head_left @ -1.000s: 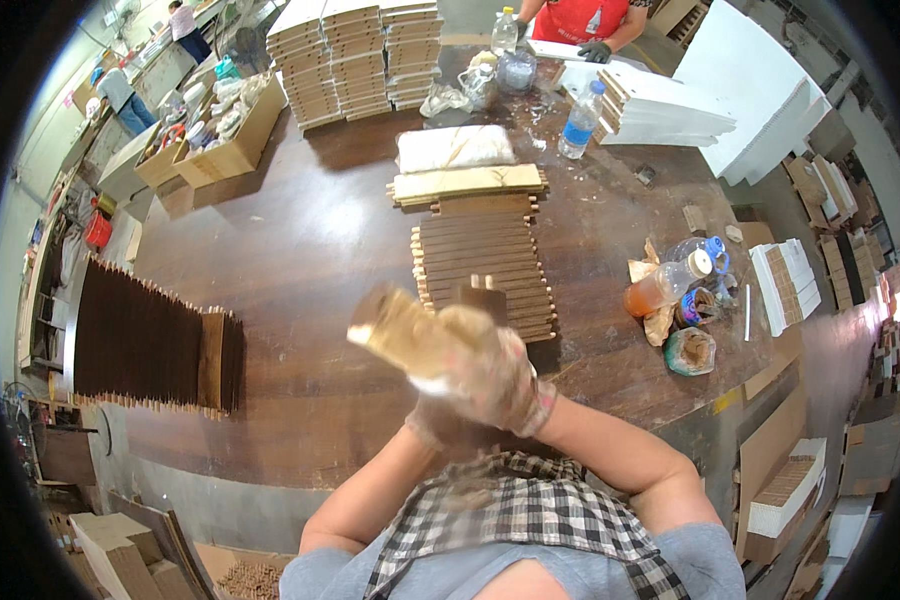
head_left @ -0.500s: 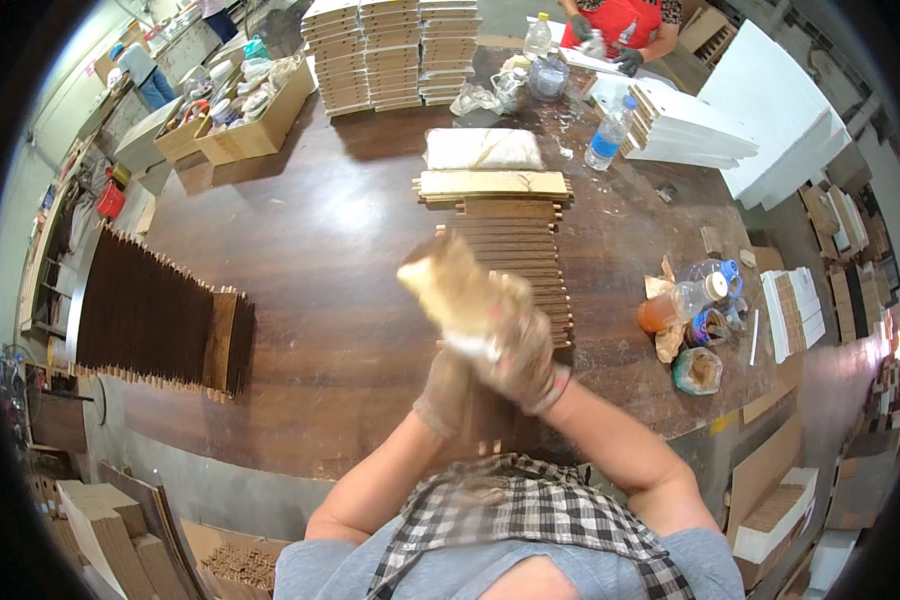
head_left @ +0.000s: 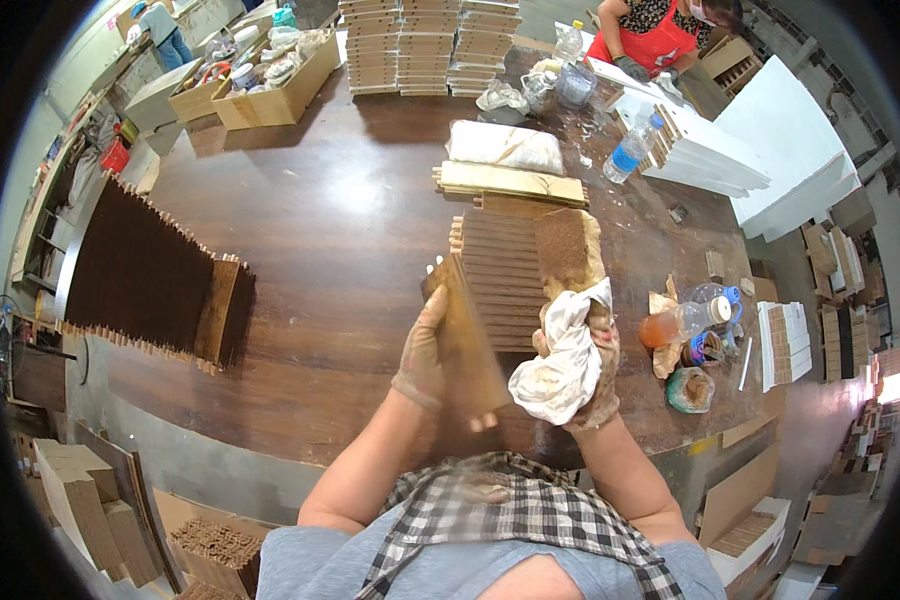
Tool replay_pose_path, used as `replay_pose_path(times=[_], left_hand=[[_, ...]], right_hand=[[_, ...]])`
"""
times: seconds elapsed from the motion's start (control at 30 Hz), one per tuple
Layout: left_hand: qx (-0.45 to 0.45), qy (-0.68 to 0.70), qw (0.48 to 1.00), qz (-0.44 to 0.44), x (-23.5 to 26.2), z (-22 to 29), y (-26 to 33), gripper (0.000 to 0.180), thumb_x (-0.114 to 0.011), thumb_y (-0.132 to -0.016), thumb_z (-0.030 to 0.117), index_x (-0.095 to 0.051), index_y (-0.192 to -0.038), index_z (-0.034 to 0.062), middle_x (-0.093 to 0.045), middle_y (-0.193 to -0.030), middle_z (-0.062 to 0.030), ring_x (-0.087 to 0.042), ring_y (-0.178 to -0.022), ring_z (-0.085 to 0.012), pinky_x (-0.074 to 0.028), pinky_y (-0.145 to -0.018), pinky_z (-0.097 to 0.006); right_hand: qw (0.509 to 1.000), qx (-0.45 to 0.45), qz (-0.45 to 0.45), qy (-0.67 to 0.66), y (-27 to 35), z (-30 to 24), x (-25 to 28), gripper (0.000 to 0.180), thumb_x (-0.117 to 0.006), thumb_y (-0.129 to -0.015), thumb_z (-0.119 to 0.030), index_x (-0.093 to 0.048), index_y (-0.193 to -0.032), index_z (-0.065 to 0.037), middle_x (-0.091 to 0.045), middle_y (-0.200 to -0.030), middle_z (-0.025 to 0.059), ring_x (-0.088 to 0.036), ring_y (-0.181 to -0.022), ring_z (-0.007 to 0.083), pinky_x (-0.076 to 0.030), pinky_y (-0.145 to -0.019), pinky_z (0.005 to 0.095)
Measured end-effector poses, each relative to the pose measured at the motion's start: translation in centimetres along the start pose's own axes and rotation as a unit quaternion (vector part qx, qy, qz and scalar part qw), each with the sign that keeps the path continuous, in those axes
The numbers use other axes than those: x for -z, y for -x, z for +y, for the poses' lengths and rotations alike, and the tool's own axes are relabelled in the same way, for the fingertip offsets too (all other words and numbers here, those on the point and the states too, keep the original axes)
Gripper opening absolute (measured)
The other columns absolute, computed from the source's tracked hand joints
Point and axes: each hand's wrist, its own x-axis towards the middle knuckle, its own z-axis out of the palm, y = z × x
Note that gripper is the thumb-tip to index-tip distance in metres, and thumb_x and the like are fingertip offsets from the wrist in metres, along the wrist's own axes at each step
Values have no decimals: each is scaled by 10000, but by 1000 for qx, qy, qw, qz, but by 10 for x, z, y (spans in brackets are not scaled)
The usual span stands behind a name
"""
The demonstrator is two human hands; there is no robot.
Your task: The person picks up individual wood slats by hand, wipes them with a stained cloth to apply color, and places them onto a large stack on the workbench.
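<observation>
Gloved, my left hand [head_left: 422, 360] grips a brown stained wooden slat [head_left: 462, 335] with pale dowels at its ends, tilted over the near side of the table. My right hand [head_left: 602, 375], also gloved, is closed around a crumpled white cloth [head_left: 555, 375]. Beyond the cloth, at the same hand, sticks out a brown-faced pad [head_left: 565, 245] with a yellowish fuzzy edge. The pad lies over the right end of a row of brown slats [head_left: 500, 270]; whether it touches them I cannot tell. Part of the row is hidden by the cloth and the held slat.
At the left stands a long row of dark dowelled slats [head_left: 150, 275]. Behind the middle row lie pale slats [head_left: 515, 187] and a white bundle [head_left: 505, 147]. Bottles [head_left: 675, 325] and a jar [head_left: 690, 390] stand at right. A co-worker in a red apron [head_left: 650, 50] is across the table.
My hands were together over the table, holding the pad. Now they are apart: the right has moved right with pad and cloth, and the left holds a brown slat.
</observation>
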Motion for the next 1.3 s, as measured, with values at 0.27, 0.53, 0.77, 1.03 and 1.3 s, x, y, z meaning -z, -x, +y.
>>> replay_pose_path(times=[0.27,0.53,0.77,1.03,1.3], left_hand=[[-88,35,988,-118,2,-3,14,732,-287,-1012,595,-372,-1458,22,-515,-1371,-198,-574,-1166,-329,-539,-956,-432],[-60,17,994,-88,3,-5,8,760,-353,-990,629,-424,-1406,-4,-608,-1104,-168,-607,-955,-257,-550,-817,-380],[-44,32,987,-153,12,3,6,737,-376,-987,627,-468,-1360,-3,-602,-1115,-150,-606,-946,-246,-547,-829,-363],[-73,-59,993,-72,1,2,15,771,-335,-971,679,-521,-1307,11,-639,-1101,-145,-637,-957,-238,-563,-812,-364],[-40,-97,989,-100,-14,-33,40,717,-260,-990,676,-531,-1262,71,-606,-1095,-75,-594,-935,-168,-524,-792,-320]], right_hand=[[885,192,-61,420,34,-56,4,730,-796,-793,-379,-521,-1367,-23,-597,-1218,128,-629,-1056,221,-549,-879,325],[681,181,-304,641,69,-70,-22,405,-812,-667,-254,-720,-1056,-191,-677,-1043,116,-684,-929,296,-568,-735,378],[594,201,-304,717,77,-78,-13,417,-787,-664,-201,-696,-1070,-220,-659,-1074,99,-684,-853,278,-561,-661,374],[713,222,-141,650,75,-80,5,513,-773,-712,-212,-659,-1205,-127,-615,-1135,136,-671,-958,324,-570,-777,383],[770,225,-21,597,34,-55,-40,557,-802,-753,-175,-631,-1272,-62,-605,-1121,153,-653,-956,284,-542,-798,340]])
